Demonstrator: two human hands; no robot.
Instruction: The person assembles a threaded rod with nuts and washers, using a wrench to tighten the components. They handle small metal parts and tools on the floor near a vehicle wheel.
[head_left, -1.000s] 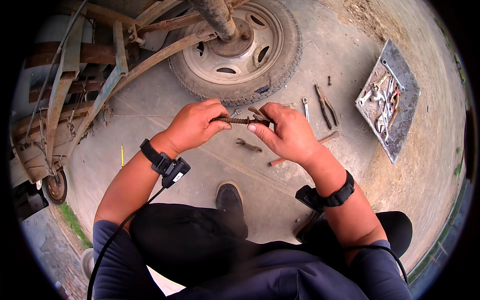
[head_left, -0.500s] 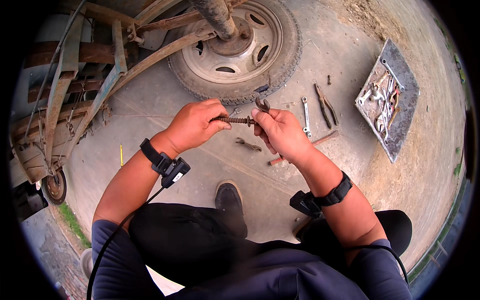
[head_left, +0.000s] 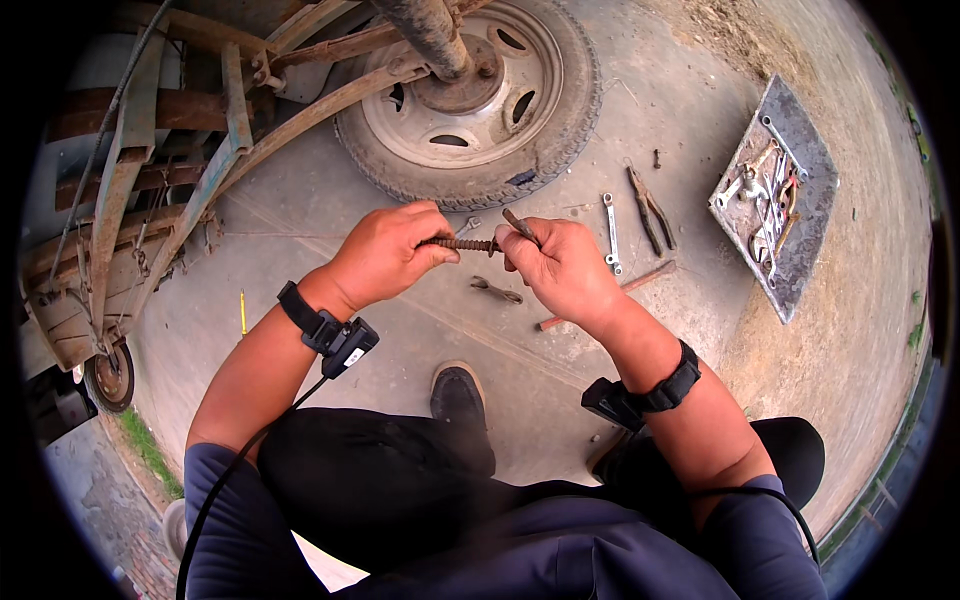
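Observation:
A rusty rod with a ridged, coil-like length (head_left: 470,244) lies crosswise between my hands, above the concrete and in front of the wheel. My left hand (head_left: 395,255) is closed around its left end. At the other end, my right hand (head_left: 565,270) pinches a dark metal end piece (head_left: 521,227) between thumb and fingers; it now shows edge-on, as a narrow bar. A small collar sits on the rod beside my right thumb. Whether the ridges are a spring or a thread I cannot tell. My fingers hide both ends.
Beyond my hands lies a tyred wheel (head_left: 550,160), with a rusty frame (head_left: 225,165) at left. Pliers (head_left: 650,210), a double-ended wrench (head_left: 612,235), a reddish bar (head_left: 608,295) and a small dark metal piece (head_left: 496,290) lie on the concrete. A metal tray (head_left: 818,170) holds several tools at right.
The end piece in my right hand has turned: its forked opening faced up before, and now a narrow side shows. My left hand has stayed nearly still on the rod.

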